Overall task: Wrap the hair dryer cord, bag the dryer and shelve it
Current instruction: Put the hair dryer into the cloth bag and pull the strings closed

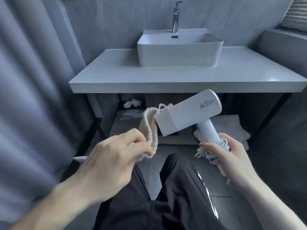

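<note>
Two hands working below the counter (166,80): right hand (232,153) is gripping the hair dryer (187,113) by its handle with the coiled cord (214,156), nozzle pointing to 10 o'clock. Left hand (116,156) is pinching the cream drawstring bag (149,128), mouth just beside the nozzle.

I count one dryer (187,113), its handle in my right hand (229,155), with one cord (214,156) bunched under that grip and one plug (199,152) poking out beside my thumb. One bag (149,130), pinched in my left hand (116,156), one drawstring (163,106) above it. Beyond both grips: one sink (179,52), one tap (176,17), one counter (166,78). Two hands, two legs.
</note>
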`<state>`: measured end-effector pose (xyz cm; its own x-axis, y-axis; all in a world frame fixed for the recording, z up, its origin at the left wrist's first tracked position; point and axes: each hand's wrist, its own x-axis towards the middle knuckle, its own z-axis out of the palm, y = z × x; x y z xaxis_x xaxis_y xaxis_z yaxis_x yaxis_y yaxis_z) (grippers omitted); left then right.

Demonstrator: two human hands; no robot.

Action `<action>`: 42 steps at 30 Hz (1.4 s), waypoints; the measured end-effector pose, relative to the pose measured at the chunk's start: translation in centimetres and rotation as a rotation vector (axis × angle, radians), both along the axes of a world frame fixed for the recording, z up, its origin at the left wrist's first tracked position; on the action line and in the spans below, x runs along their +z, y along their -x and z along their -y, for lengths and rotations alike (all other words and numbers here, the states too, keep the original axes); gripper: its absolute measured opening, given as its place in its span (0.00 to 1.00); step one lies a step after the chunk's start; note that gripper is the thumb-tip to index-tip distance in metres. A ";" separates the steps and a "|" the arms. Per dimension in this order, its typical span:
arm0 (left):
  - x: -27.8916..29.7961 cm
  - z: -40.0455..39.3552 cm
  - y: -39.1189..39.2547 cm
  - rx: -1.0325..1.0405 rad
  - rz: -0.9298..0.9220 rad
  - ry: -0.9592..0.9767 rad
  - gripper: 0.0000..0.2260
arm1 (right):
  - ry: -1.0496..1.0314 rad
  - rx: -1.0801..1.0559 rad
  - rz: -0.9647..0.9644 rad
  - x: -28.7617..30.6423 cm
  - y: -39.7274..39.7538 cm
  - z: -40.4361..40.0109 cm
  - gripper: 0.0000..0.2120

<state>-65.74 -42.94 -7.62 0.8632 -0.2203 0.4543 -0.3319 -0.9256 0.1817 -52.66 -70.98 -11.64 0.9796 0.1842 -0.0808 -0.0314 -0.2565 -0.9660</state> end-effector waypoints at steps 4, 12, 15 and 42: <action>-7.0 2.7 2.5 0.064 -0.488 0.001 0.10 | 0.012 -0.046 -0.120 -2.6 1.5 1.0 0.06; -12.0 4.2 4.0 0.237 -0.955 0.209 0.17 | 0.112 -0.036 -0.240 -6.5 2.6 2.1 0.06; -12.5 4.4 2.6 0.312 -0.977 0.192 0.20 | 0.089 -0.014 -0.257 -6.9 2.9 1.5 0.06; -9.8 1.4 2.1 0.366 -0.672 0.587 0.40 | 0.346 0.286 0.008 -2.2 4.7 0.9 0.04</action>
<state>-67.85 -44.32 -17.45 0.9534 0.2190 -0.2074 0.3011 -0.6525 0.6954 -57.35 -71.88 -13.84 0.8939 0.4113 -0.1780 0.0951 -0.5622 -0.8215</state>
